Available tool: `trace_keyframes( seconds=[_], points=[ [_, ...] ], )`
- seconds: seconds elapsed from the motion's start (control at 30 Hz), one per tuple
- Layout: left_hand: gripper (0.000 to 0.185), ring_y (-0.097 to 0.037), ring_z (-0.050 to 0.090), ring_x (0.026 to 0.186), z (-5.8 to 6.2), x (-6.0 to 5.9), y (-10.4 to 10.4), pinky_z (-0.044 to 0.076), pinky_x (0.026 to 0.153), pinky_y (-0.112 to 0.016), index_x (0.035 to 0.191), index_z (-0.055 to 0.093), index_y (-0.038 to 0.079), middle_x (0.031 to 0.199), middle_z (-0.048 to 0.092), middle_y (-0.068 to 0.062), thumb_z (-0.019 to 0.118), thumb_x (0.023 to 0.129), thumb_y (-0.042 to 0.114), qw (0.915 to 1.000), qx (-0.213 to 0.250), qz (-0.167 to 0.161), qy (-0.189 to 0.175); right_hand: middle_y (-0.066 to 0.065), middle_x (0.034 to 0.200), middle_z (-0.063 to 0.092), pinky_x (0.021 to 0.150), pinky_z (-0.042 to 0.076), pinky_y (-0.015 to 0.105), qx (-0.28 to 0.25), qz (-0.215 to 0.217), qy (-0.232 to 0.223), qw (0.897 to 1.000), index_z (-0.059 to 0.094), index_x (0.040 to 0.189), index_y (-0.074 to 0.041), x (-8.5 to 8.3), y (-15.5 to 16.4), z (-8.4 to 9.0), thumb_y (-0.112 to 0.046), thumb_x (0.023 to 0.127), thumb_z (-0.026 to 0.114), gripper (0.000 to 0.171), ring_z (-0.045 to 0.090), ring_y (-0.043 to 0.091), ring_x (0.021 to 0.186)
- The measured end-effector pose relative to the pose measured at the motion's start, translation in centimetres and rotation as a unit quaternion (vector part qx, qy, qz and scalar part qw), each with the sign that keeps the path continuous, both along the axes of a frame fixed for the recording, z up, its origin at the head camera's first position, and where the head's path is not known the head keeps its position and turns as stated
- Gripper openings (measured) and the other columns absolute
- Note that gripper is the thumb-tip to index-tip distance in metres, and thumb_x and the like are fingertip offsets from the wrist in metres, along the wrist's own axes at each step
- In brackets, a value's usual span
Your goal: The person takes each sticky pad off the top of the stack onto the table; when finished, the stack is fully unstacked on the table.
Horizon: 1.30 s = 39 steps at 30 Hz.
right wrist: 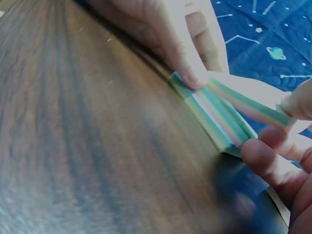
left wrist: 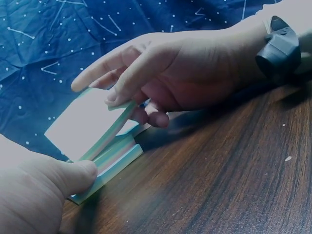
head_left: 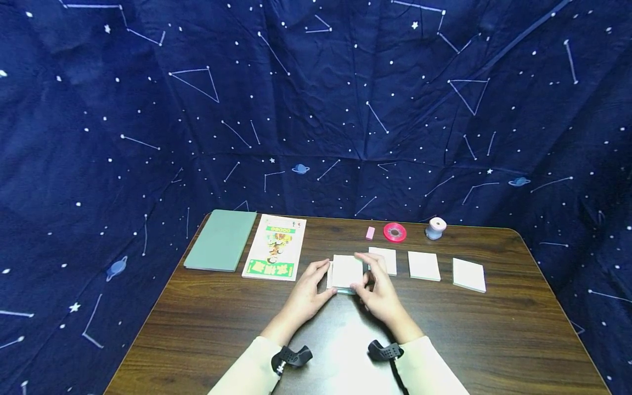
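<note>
A thick pad of pastel-edged paper sheets lies at the middle of the wooden table. My left hand grips its left side, the thumb pressing the lower sheets down. My right hand pinches the upper part of the pad between thumb and fingers and holds it raised, so the stack gapes open. In the right wrist view the striped pad edge shows, split between the left thumb and the right fingers.
Three more white pads lie in a row to the right. Behind them are a pink eraser, a red ribbon spool and a pale spool. A green board and a booklet lie far left.
</note>
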<state>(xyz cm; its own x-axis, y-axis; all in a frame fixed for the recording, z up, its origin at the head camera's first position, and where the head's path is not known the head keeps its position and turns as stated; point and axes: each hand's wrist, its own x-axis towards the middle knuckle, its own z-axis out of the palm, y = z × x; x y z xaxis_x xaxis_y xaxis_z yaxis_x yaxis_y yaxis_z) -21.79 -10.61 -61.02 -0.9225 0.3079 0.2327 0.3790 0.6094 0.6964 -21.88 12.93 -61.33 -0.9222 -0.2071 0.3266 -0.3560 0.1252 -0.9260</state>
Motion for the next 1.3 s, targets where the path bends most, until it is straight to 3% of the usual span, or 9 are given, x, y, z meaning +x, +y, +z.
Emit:
trace_keyframes(
  seconds=[0.27,0.43,0.73,0.87,0.97,1.13,1.3],
  points=[
    [0.071,-0.041,0.058,0.144,-0.4,0.0,0.0,0.049,0.12,-0.056,0.152,0.057,-0.006,0.155,0.059,-0.018,0.087,0.093,0.02,0.9992,-0.007,0.002,0.04,0.026,0.118,0.047,0.042,0.058,0.04,-0.096,-0.011,-0.03,0.995,0.049,0.156,-0.003,0.7,1.0,0.6,0.013,0.099,0.067,0.062,0.058,0.018,0.054],
    [0.069,-0.038,0.055,0.149,0.0,0.1,0.2,0.045,0.125,-0.053,0.154,0.057,-0.003,0.159,0.057,-0.015,0.085,0.095,0.02,0.9999,-0.009,0.004,0.012,0.03,0.127,0.039,0.039,0.055,0.039,-0.115,-0.008,-0.024,0.993,0.045,0.156,0.005,1.4,2.1,0.5,0.017,0.098,0.064,0.061,0.056,0.014,0.055],
    [0.068,-0.038,0.054,0.15,0.0,0.2,0.1,0.045,0.124,-0.054,0.153,0.058,-0.003,0.16,0.056,-0.015,0.086,0.094,0.019,0.9999,-0.001,0.006,0.009,0.028,0.14,0.036,0.038,0.055,0.038,-0.049,-0.008,-0.026,0.998,0.046,0.156,0.006,3.8,5.5,0.4,0.017,0.098,0.064,0.062,0.057,0.013,0.057],
    [0.069,-0.04,0.057,0.146,-0.9,-0.1,-0.1,0.047,0.122,-0.053,0.152,0.058,-0.005,0.157,0.058,-0.017,0.085,0.094,0.022,0.9989,0.013,-0.006,0.046,0.029,0.14,0.036,0.037,0.053,0.036,-0.033,0.002,-0.024,0.999,0.046,0.156,0.005,4.9,6.9,0.3,0.016,0.099,0.063,0.06,0.054,0.012,0.057],
    [0.071,-0.04,0.059,0.143,-1.5,-0.3,-0.2,0.049,0.12,-0.051,0.152,0.058,-0.004,0.154,0.06,-0.017,0.085,0.095,0.027,0.9975,0.022,-0.011,0.066,0.024,0.139,0.041,0.041,0.051,0.027,0.013,-0.017,-0.012,1.0,0.051,0.154,0.002,5.3,7.4,0.1,0.018,0.096,0.065,0.061,0.051,0.007,0.059],
    [0.072,-0.037,0.06,0.142,-2.6,-0.8,-0.4,0.051,0.12,-0.044,0.154,0.058,-0.002,0.154,0.06,-0.014,0.085,0.096,0.031,0.9969,0.015,-0.008,0.077,0.016,0.135,0.051,0.054,0.047,0.02,0.133,-0.069,0.022,0.988,0.061,0.146,-0.002,5.1,7.3,-0.1,0.016,0.09,0.073,0.06,0.05,0.006,0.069],
    [0.072,-0.042,0.059,0.143,-1.0,-0.2,-0.1,0.049,0.119,-0.055,0.152,0.058,-0.006,0.154,0.06,-0.018,0.086,0.093,0.023,0.9983,0.022,-0.007,0.054,0.013,0.134,0.055,0.058,0.05,0.02,0.19,-0.091,0.016,0.977,0.065,0.142,-0.006,4.8,7.0,-0.1,0.011,0.088,0.079,0.059,0.052,0.004,0.072]
  ],
)
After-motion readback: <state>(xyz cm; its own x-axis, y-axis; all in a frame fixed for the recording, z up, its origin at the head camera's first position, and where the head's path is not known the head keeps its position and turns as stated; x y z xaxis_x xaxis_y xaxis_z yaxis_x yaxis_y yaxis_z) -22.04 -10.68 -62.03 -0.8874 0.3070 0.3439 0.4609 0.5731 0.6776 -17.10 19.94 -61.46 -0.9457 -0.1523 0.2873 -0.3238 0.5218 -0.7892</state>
